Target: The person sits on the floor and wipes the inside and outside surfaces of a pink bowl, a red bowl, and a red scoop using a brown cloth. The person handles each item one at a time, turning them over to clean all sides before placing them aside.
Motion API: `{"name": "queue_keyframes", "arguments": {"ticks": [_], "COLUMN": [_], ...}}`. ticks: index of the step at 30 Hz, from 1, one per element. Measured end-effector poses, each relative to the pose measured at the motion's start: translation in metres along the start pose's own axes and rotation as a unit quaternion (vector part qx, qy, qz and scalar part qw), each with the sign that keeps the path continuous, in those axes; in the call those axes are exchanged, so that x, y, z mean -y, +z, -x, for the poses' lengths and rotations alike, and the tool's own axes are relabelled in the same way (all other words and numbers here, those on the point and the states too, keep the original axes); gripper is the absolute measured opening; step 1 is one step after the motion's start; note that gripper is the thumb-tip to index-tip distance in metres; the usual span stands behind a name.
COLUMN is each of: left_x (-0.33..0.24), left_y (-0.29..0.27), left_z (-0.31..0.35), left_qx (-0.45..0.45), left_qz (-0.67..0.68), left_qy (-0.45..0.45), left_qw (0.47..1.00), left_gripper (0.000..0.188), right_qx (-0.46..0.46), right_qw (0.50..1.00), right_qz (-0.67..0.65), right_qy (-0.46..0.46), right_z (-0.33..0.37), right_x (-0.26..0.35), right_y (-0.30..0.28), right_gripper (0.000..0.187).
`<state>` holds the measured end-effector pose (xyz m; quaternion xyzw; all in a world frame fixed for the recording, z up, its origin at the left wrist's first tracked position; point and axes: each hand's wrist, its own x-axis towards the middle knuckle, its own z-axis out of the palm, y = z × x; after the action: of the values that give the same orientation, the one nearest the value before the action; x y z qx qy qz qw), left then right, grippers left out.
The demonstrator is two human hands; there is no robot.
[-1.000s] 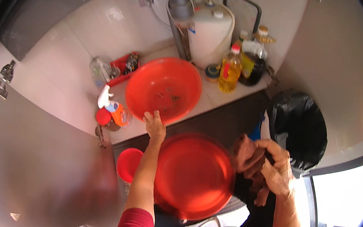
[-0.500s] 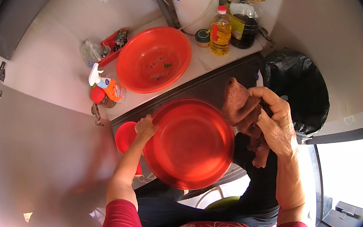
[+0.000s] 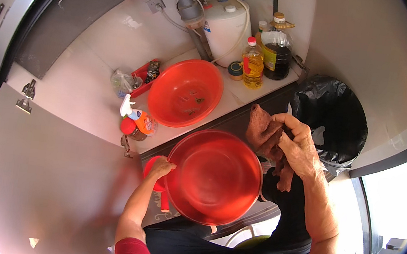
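A large round red basin is held up over my lap, its inside facing me. My left hand grips its left rim, thumb on the inner side. Pinched in my right hand is a bunched brown cloth, just right of the basin's upper rim and apart from it. Partly hidden behind the basin and my left hand, a smaller red vessel with a handle shows at the left. Another red basin stands in the open cabinet, with small dark and green bits on its bottom.
A spray bottle and a red-lidded jar stand left of the cabinet basin. To its right are an oil bottle, a dark-filled jug and a white tank. A black-lined bin stands beyond my right hand. An open cabinet door is at left.
The view has shifted, so the cabinet things sit lower and farther right. My left hand still grips the basin, and the cloth stays in my right hand near its rim.
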<state>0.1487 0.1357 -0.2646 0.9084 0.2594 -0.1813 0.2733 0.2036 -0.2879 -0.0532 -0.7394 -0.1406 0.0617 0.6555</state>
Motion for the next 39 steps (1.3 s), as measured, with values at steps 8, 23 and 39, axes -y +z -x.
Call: {"name": "queue_keyframes", "arguments": {"ticks": [8, 23, 39], "left_x": [0.025, -0.112, -0.091], "left_y": [-0.051, -0.019, -0.009], "left_z": [0.017, -0.098, -0.166], "left_qx": [-0.044, -0.141, -0.144], "left_qz": [0.303, 0.661, 0.688], "left_qy": [-0.113, -0.220, -0.233], "left_qw": [0.945, 0.704, 0.673], "left_gripper": [0.028, 0.008, 0.005], "right_qx": [0.013, 0.007, 0.055], "right_qw": [1.000, 0.998, 0.994], "right_qz": [-0.016, -0.066, -0.094], "right_qy": [-0.001, 0.019, 0.031], "right_z": [0.004, 0.007, 0.008], "right_x": [0.000, 0.004, 0.001], "right_y": [0.002, 0.003, 0.010], "right_gripper": [0.028, 0.022, 0.031]}}
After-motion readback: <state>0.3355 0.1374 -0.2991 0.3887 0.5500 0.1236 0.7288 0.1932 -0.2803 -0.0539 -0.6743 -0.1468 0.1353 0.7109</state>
